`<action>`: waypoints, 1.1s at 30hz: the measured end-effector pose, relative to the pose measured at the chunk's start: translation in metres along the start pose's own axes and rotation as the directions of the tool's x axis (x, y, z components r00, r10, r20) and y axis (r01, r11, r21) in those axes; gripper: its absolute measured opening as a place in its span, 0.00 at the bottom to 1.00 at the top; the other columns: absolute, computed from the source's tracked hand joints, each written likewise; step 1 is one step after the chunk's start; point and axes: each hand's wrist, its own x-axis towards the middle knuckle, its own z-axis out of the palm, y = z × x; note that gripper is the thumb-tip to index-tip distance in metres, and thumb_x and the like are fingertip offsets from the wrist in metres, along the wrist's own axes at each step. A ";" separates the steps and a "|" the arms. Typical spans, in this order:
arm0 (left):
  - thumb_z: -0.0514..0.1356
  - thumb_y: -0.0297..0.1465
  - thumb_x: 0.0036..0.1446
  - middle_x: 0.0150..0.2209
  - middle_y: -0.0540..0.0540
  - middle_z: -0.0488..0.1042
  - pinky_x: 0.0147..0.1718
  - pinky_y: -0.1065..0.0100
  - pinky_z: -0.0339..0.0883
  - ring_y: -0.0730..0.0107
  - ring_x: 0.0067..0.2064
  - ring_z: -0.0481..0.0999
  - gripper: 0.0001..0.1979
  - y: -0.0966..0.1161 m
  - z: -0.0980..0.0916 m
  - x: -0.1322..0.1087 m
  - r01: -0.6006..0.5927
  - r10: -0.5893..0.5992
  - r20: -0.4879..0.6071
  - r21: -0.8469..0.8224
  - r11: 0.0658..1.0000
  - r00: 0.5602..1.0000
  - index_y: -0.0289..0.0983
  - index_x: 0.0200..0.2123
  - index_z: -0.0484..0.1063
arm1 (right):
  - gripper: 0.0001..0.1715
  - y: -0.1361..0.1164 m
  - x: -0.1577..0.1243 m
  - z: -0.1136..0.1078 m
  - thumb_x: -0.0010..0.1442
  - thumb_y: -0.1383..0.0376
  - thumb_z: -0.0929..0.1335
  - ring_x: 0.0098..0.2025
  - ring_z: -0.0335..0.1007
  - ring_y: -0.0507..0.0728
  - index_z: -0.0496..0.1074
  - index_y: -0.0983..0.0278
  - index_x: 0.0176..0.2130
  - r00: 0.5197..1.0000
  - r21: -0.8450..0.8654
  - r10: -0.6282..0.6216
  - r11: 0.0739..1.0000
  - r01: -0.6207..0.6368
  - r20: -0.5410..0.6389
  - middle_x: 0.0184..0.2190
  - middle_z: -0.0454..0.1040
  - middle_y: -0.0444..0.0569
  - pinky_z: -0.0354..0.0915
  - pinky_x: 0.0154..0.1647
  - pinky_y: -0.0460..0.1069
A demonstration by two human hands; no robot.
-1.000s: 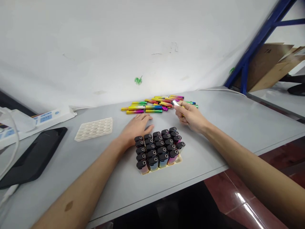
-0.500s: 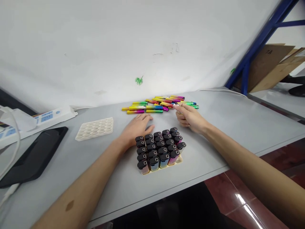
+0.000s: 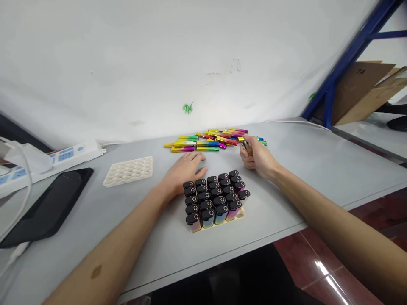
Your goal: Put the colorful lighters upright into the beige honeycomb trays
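A tray (image 3: 240,214) near the table's front edge stands packed with several upright lighters (image 3: 216,195) with black caps. Behind it lies a loose pile of rainbow-coloured lighters (image 3: 210,140). My left hand (image 3: 184,168) rests flat on the table, fingers stretched out, just left of and behind the tray. My right hand (image 3: 257,157) is closed around a lighter (image 3: 244,146) whose shiny top pokes out above the fingers, at the right end of the pile.
An empty white honeycomb tray (image 3: 129,171) lies to the left. Farther left are a black tablet (image 3: 47,209), a white power strip (image 3: 63,156) and a white cable (image 3: 19,203). A blue rack post (image 3: 346,59) and cardboard (image 3: 365,91) stand at the right.
My right hand dipped to the pile's right end, then curled into a closed grip around a lighter and drew back slightly. My left hand stayed flat.
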 end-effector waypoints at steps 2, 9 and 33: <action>0.50 0.40 0.66 0.58 0.40 0.69 0.58 0.51 0.63 0.53 0.59 0.67 0.19 0.000 0.000 0.000 0.003 -0.002 0.001 -0.010 1.000 1.000 0.38 0.54 0.67 | 0.30 -0.001 0.001 -0.001 0.64 0.45 0.57 0.18 0.30 0.49 0.49 0.59 0.20 0.999 0.011 0.018 1.000 -0.018 -0.034 0.15 0.40 0.37 0.33 0.18 0.48; 0.50 0.41 0.66 0.58 0.41 0.69 0.58 0.51 0.62 0.54 0.59 0.66 0.19 -0.001 0.000 0.000 -0.007 0.007 -0.009 -0.019 1.000 1.000 0.39 0.54 0.67 | 0.28 -0.004 0.000 -0.001 0.64 0.47 0.57 0.18 0.30 0.49 0.48 0.58 0.20 0.998 0.015 0.010 1.000 -0.009 -0.063 0.15 0.41 0.38 0.33 0.18 0.49; 0.50 0.41 0.66 0.58 0.40 0.69 0.58 0.50 0.63 0.52 0.59 0.66 0.20 -0.002 0.000 0.001 -0.007 0.007 -0.004 -0.020 1.000 1.000 0.39 0.55 0.67 | 0.30 -0.001 -0.005 0.001 0.63 0.39 0.61 0.22 0.60 0.51 0.68 0.61 0.31 0.983 -0.193 -0.170 0.969 0.154 -0.069 0.22 0.66 0.44 0.57 0.23 0.49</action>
